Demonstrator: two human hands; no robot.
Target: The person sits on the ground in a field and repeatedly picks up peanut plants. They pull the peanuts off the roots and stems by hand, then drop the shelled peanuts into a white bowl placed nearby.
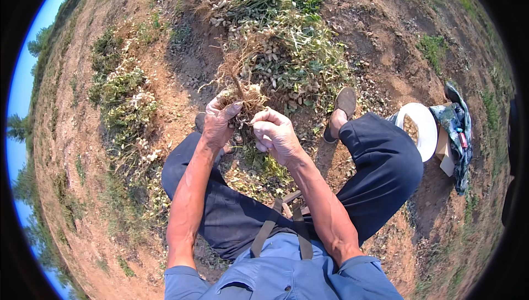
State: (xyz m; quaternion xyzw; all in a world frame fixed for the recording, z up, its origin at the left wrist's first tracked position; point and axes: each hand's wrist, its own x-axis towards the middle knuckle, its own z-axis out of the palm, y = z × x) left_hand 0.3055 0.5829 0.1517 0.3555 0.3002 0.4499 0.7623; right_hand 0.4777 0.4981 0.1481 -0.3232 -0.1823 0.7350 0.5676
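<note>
My left hand (pixel 220 122) is closed around the root end of an uprooted peanut plant (pixel 237 80), whose bare, tangled roots point away from me. My right hand (pixel 275 132) is at the right side of these roots, thumb and fingertips pinched together; whether a peanut is between them cannot be told. Leaves of the held plant hang below both hands. Just beyond lies a large heap of pulled peanut plants (pixel 306 56) with pale pods on it. More pods (pixel 219 0) show at the heap's far end.
A row of peanut plants (pixel 124 97) lies on the soil to the left. Right of my bent knee stands a white bucket (pixel 427 132) with peanuts inside, beside a cardboard box (pixel 445 151) and a patterned cloth (pixel 463 134). My shoe (pixel 345 100) rests near the heap.
</note>
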